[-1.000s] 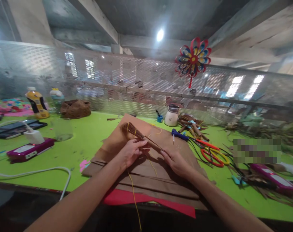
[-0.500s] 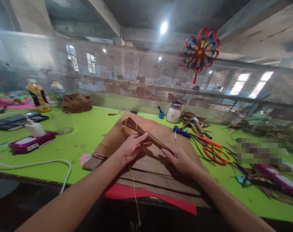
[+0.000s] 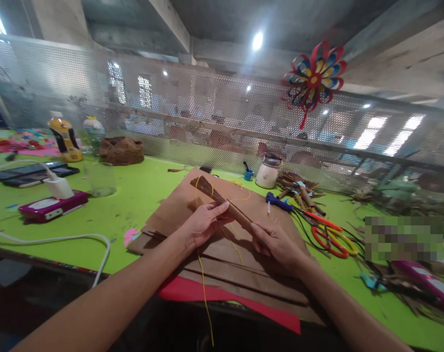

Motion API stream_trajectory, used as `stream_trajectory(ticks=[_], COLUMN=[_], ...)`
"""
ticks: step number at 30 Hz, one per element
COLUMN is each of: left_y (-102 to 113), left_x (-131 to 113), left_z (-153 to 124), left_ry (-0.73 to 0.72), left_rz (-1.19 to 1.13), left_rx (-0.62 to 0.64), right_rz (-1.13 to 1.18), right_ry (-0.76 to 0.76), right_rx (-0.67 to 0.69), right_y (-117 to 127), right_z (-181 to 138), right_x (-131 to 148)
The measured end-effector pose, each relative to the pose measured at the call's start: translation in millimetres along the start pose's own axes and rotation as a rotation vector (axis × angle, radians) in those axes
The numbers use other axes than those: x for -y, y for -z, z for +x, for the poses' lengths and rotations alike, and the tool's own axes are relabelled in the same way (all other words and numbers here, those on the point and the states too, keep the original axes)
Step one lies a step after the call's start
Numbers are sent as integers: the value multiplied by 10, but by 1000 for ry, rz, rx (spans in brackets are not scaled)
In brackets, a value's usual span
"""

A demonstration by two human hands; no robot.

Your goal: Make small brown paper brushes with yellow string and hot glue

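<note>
A slim bundle of dark brown sticks (image 3: 213,195) slants over brown paper sheets (image 3: 178,210) on the green table (image 3: 141,195). My left hand (image 3: 203,225) is closed round the bundle's middle, fingers curled over it. My right hand (image 3: 275,242) grips the lower right end of the same bundle. A thin yellow string (image 3: 203,288) loops near the bundle's fanned tip and hangs down past my left hand over the table's front edge.
Red and yellow scissors (image 3: 330,237), a blue-handled tool (image 3: 278,202) and a white jar (image 3: 268,173) lie to the right. A magenta device (image 3: 53,205) with white charger and cable (image 3: 78,239) sits left. A perforated metal screen (image 3: 207,122) with a paper pinwheel (image 3: 313,78) backs the table.
Both hands stay on the stick bundle, with the right hand closing a little further round its end. The view has drifted slightly, shifting everything a bit right and up.
</note>
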State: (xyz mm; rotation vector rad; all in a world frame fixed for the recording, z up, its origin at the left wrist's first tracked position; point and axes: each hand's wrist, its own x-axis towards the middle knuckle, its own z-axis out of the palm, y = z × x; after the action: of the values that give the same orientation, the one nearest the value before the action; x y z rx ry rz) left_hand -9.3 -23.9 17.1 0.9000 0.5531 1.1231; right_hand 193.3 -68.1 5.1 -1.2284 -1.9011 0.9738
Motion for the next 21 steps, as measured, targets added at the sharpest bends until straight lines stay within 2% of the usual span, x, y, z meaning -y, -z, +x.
stream_trajectory(ticks=[3, 7, 12, 15, 17, 21], left_y=[-11, -12, -33, -29, -19, -18], left_x=[1, 16, 25, 24, 18, -36], left_z=[-6, -8, -24, -38, -59, -141], left_ry=[-2, -24, -21, 53, 130, 223], left_rz=[-29, 10, 123, 222, 348, 547], left_rx=[-12, 45, 43, 60, 124, 369], right_rz=[81, 114, -18, -109, -158, -221], right_ry=[3, -1, 60, 127, 169, 198], right_rx=[-48, -58, -113, -151, -182, -150], right_y=[-16, -16, 1, 37, 71, 122], right_z=[22, 46, 62, 73, 84, 101], right_x=[-37, -71, -125, -120, -110, -142])
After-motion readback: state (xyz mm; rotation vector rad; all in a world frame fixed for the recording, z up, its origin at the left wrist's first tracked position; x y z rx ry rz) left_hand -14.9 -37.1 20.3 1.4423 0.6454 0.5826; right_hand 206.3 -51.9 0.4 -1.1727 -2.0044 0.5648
